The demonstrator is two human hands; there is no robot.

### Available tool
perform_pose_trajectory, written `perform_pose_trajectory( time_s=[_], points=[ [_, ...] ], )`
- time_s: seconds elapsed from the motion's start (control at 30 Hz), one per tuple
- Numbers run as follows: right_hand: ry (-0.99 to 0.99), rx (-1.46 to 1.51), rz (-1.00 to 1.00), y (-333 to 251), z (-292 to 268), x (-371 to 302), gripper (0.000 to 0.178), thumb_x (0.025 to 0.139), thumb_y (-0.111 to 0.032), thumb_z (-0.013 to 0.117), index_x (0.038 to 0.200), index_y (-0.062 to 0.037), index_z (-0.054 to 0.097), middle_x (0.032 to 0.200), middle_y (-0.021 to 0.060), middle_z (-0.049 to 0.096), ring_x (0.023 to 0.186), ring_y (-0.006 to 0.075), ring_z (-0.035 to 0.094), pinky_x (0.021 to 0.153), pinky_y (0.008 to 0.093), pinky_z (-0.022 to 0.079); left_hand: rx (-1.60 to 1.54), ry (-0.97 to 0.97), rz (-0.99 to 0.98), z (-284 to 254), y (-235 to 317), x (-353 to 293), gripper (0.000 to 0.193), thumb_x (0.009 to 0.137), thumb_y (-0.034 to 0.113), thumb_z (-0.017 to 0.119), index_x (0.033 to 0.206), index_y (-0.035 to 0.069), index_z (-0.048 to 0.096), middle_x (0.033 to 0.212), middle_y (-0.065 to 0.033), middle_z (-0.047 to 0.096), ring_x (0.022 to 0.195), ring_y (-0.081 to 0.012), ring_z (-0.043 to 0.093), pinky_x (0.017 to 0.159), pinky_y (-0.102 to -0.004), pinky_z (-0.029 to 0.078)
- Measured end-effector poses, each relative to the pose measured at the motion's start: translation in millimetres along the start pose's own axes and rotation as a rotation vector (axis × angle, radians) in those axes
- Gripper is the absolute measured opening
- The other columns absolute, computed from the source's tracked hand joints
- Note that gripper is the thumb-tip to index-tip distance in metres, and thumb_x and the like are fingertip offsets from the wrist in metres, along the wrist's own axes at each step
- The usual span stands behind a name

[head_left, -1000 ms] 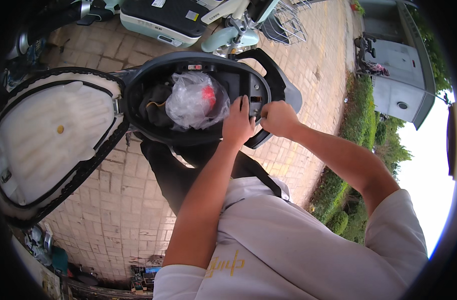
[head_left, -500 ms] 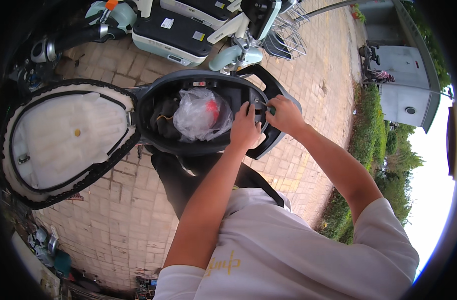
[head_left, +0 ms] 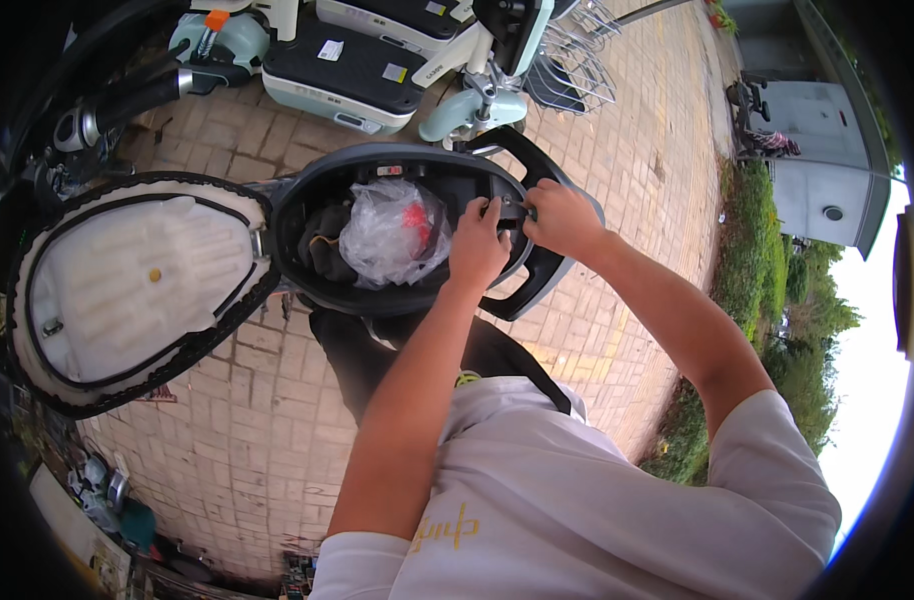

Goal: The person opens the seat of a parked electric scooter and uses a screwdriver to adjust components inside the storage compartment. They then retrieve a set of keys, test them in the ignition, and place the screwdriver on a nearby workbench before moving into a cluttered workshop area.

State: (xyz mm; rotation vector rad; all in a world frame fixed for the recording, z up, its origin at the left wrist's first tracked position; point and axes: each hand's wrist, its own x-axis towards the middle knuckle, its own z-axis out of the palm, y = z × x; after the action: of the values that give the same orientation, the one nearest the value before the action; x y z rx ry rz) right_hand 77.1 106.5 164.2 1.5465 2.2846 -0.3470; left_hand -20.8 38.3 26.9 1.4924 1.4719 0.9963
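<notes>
The scooter's black under-seat storage bucket (head_left: 307,285) lies open before me. Inside it are a clear plastic bag (head_left: 387,235) with something red showing through and a dark cloth-like bundle (head_left: 327,245). At the bucket's right end, my left hand (head_left: 480,243) has its fingers bent onto a small black latch-like part (head_left: 512,211). Across from it, my right hand (head_left: 565,218) is closed in a pinch at the same part. A small greenish bit shows at its fingertips, too hidden to name.
The raised seat (head_left: 127,280) shows its pale underside at the left. A black grab rail (head_left: 522,298) curves around the bucket's right end. Pale green scooters (head_left: 347,85) stand beyond on brick paving (head_left: 247,400). A hedge (head_left: 747,270) runs along the right.
My left fingers have drawn closer together at the latch-like part. My right hand has shifted slightly left, and the green piece at its fingertips shows less. The view has shifted a little.
</notes>
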Motion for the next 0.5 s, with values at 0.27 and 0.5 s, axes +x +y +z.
perform_pose_trajectory(
  time_s=[0.27,0.5],
  points=[
    [-0.357,-0.554,-0.659,-17,-12,53,0.024,0.076,-0.013,0.067,0.099,-0.0068,0.070,0.101,0.0085,0.063,0.100,0.0297,0.063,0.075,0.0396,0.053,-0.075,0.028,0.081,4,-8,23,0.024,0.083,0.012,0.062,0.104,0.000,0.060,0.099,-0.0172,0.059,0.100,-0.0372,0.056,0.083,-0.0441,0.048],
    [-0.325,-0.312,-0.352,-19,-3,20,0.023,0.077,-0.016,0.059,0.094,-0.0019,0.065,0.092,0.0217,0.066,0.084,0.0328,0.067,0.065,0.0457,0.054,-0.282,0.032,-0.050,17,-18,33,0.036,0.090,0.034,0.051,0.100,0.000,0.058,0.105,-0.0223,0.062,0.104,-0.0385,0.056,0.091,-0.0457,0.044]
  ],
)
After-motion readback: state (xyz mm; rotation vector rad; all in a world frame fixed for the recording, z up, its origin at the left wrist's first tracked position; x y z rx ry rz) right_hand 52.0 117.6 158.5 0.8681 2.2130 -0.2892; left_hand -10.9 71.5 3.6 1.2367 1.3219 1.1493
